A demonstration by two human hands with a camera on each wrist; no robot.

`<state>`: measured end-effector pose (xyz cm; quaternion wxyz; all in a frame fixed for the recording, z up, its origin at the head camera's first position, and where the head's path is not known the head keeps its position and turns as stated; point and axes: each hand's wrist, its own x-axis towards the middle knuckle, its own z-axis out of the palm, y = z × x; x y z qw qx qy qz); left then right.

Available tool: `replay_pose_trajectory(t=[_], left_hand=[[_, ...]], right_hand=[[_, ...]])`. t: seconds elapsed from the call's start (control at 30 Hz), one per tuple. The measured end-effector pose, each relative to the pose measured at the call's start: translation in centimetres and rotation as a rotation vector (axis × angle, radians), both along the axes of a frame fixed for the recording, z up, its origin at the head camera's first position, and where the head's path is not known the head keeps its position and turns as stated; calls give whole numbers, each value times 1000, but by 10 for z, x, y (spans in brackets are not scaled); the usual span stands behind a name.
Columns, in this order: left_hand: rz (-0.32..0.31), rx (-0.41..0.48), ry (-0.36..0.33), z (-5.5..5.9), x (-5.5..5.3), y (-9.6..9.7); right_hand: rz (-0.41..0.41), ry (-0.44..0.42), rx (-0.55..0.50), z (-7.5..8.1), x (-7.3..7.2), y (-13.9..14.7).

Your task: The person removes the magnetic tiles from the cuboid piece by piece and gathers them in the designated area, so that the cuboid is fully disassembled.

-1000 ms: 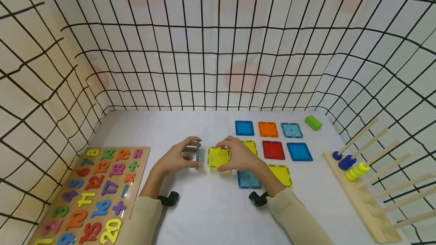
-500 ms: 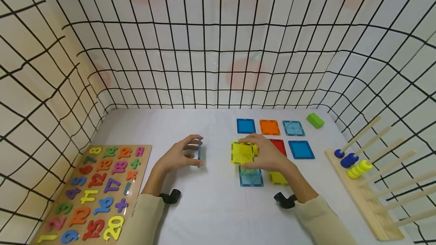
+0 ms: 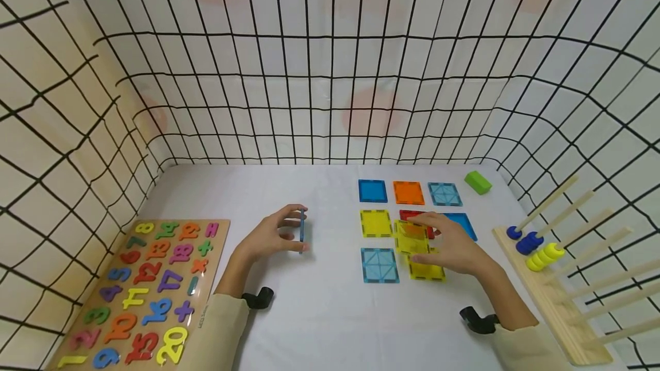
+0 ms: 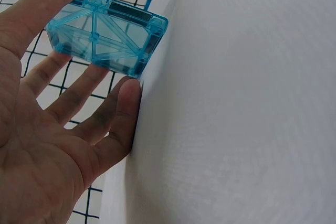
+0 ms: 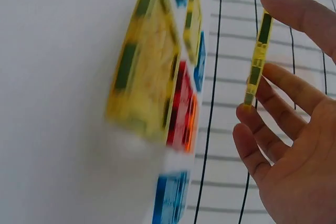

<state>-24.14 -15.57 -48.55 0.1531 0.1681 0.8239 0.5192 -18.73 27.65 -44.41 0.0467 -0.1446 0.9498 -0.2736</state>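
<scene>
My left hand (image 3: 268,235) pinches a light-blue magnetic tile (image 4: 100,34) between thumb and fingers, the tile standing on edge. A see-through yellow magnetic tile (image 3: 411,237) is pinched by my right hand (image 3: 456,245); the right wrist view shows it raised off the table. This tile overlaps, in the head view, a red tile (image 3: 409,214) and another yellow tile (image 3: 427,272) lying flat. Nearby lie a yellow tile (image 3: 376,224), a light-blue patterned tile (image 3: 380,265) and a blue tile (image 3: 462,224) partly covered by the right hand.
Along the back of the tile rows are blue (image 3: 372,191), orange (image 3: 408,193) and light-blue (image 3: 445,194) tiles, with a green block (image 3: 478,182) beyond. A number board (image 3: 208,285) lies left. A wooden peg counter (image 3: 554,296) stands right. Black wire mesh (image 3: 330,79) surrounds the table.
My right hand has carried the yellow tile rightward from the table's middle, past the left column of tiles, to over the red and lower yellow ones. The left hand stays nearly still.
</scene>
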Motion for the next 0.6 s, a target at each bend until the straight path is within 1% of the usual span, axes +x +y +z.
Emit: replay_pose_trajectory(t=[0.13,0.23,0.47,0.6], left_hand=[[4,-4,-4,0,1,0],[7,-3,-8,1,1,0],[11,0,-13,1,1,1],[13,-6,-10,0,1,0]], right_hand=[[-15,-21,-13,-4,7,21],[-14,-16,-7,-7,12,36],[-34,-17,44,-10,21,63],[-40,-21,60,-14,24,76]])
